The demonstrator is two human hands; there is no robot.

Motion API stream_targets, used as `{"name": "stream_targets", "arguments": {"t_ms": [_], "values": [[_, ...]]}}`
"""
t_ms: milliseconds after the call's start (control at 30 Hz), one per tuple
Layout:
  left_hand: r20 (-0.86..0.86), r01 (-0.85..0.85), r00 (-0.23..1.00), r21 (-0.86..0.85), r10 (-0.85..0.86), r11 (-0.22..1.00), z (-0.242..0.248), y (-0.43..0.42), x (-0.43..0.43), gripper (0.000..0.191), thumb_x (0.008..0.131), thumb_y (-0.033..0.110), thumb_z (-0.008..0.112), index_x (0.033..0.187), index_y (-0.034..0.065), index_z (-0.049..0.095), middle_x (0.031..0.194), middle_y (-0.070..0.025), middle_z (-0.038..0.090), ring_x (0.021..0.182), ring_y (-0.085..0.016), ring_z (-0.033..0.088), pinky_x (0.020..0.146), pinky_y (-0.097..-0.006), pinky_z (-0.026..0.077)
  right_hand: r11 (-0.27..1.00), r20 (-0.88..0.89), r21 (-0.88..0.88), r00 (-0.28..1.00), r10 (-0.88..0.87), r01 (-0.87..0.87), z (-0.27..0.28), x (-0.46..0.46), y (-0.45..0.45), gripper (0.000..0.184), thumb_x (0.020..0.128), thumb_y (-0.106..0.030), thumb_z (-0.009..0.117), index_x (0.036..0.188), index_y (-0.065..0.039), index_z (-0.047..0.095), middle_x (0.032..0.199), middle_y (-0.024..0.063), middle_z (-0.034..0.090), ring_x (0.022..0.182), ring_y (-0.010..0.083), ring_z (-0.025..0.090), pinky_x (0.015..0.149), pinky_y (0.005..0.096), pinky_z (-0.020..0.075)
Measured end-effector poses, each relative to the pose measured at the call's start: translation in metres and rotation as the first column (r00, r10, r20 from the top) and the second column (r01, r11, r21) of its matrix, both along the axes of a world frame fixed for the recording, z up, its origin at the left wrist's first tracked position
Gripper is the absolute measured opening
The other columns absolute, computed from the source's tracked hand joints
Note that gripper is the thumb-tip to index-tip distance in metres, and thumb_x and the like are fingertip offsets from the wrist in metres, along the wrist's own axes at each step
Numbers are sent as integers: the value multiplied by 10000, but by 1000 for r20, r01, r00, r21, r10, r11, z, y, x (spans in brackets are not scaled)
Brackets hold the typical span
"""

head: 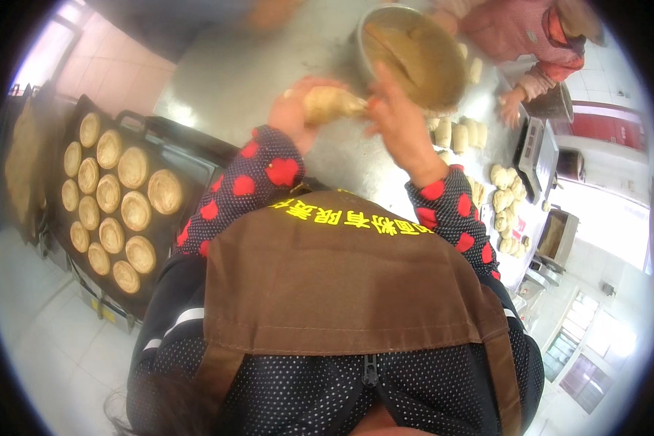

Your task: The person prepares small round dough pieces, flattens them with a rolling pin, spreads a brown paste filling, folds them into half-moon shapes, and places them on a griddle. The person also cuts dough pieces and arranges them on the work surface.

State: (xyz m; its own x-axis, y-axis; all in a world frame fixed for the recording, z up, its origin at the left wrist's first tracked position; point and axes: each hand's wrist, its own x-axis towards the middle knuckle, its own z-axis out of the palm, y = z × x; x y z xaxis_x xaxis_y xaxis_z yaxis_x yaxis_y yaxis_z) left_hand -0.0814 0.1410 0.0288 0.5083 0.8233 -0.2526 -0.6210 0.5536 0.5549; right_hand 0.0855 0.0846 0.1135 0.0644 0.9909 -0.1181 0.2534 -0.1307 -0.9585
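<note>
My left hand (297, 111) holds a piece of dough (332, 104) above the metal worktable (338, 163). The dough bulges in the palm and narrows to a thin end towards the right. At that thin end is my right hand (400, 128), blurred, its fingers by the dough; whether they pinch it cannot be told. Just beyond my right hand stands a large metal bowl (460, 71) with a brown paste (425, 68) and a long stick-like utensil in it. To the right of the bowl's near side lie several rolled dough pieces (460, 139).
At the left, several round flat dough cakes (108, 193) lie on a dark griddle (141, 294). Knotted dough lumps (503, 200) and a scale (535, 158) are at the right. A co-worker's hand (511, 106) rests near the scale; another person stands across the table.
</note>
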Motion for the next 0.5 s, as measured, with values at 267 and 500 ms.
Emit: {"name": "stream_targets", "arguments": {"t_ms": [267,500], "values": [[303,139,947,-103,-102,985,25,-5,-4,414,1044,275,347,1271,-33,504,1313,-178,553,1171,-269,554,1017,-386,439,932,276,324,958,74,-165,-9,-2,-11,286,885,-118,652,1157,-36,621,999,81,649,781,151,650,687,288,514],[-246,-50,938,602,244,797,46,-26,4,383,1017,205,373,1276,-37,518,1298,-142,579,1081,-235,613,929,-322,500,959,-649,-260,756,-87,-114,-10,1,-12,313,923,-133,618,1137,93,585,963,98,658,728,147,633,677,284,511]]}}
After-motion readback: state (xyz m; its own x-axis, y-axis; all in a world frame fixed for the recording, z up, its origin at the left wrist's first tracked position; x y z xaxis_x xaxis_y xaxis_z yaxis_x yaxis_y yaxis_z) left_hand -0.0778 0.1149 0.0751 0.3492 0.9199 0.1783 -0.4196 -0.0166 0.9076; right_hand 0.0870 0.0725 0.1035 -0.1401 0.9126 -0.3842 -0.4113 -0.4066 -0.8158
